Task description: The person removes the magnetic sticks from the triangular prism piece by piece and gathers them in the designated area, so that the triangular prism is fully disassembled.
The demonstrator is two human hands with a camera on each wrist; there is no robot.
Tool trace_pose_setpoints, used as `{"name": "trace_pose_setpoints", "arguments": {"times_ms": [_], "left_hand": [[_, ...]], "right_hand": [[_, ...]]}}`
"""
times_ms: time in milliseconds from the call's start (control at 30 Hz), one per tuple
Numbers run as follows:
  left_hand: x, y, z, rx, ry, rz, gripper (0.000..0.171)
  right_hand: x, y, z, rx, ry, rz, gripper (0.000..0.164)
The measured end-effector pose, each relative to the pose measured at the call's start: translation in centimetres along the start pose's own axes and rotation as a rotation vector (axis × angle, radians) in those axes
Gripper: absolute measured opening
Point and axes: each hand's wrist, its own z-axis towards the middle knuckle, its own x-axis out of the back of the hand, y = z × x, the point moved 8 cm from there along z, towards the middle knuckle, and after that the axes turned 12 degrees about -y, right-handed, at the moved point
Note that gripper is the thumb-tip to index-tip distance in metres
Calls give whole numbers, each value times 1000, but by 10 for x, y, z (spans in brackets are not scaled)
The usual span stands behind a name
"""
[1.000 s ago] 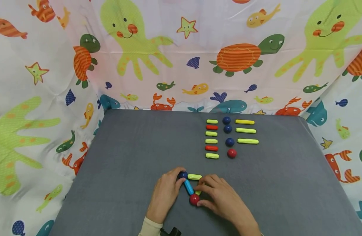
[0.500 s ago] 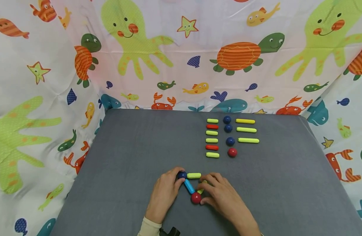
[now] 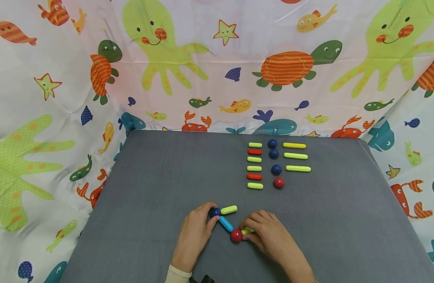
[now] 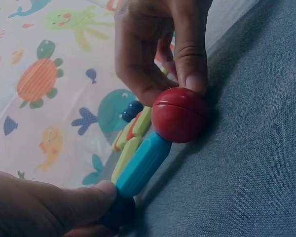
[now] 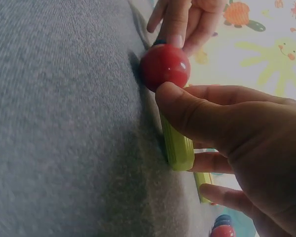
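A chain of balls and short rods lies on the grey cloth near the hands. My left hand [image 3: 195,232] pinches its dark blue ball [image 3: 215,212] between thumb and forefinger. From that ball stick out a light green rod [image 3: 229,210] and a bright blue rod [image 3: 226,224], which runs to a red ball [image 3: 236,236]. A second light green rod [image 5: 176,148] extends from the red ball. With thumb and fingers my right hand [image 3: 271,237] grips this rod close to the ball, the thumb touching the ball in the right wrist view. Its fingers partly hide the rod.
Further back on the grey table [image 3: 167,169] is a column of short green and red rods [image 3: 254,168]. Beside it stand several balls [image 3: 276,169] and three longer rods [image 3: 296,156]. A cloth printed with sea animals [image 3: 202,70] hangs behind.
The green rod in my right hand has swung outward to the right, away from the other green rod. That other rod now tilts upward, and the red ball has shifted slightly right.
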Motion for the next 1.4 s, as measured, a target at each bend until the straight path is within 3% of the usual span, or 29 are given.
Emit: {"name": "trace_pose_setpoints", "arguments": {"times_ms": [533, 967, 1167, 1400], "left_hand": [[5, -4, -11, 58, 45, -21, 29], [7, -4, -13, 62, 47, -43, 28], [5, -6, -12, 57, 43, -37, 28], [5, -3, -10, 42, 47, -23, 29]], "right_hand": [[6, 13, -2, -46, 48, -39, 20], [8, 18, 2, -94, -8, -54, 18], [18, 19, 2, -58, 59, -40, 17], [39, 28, 10, -93, 153, -18, 34]]}}
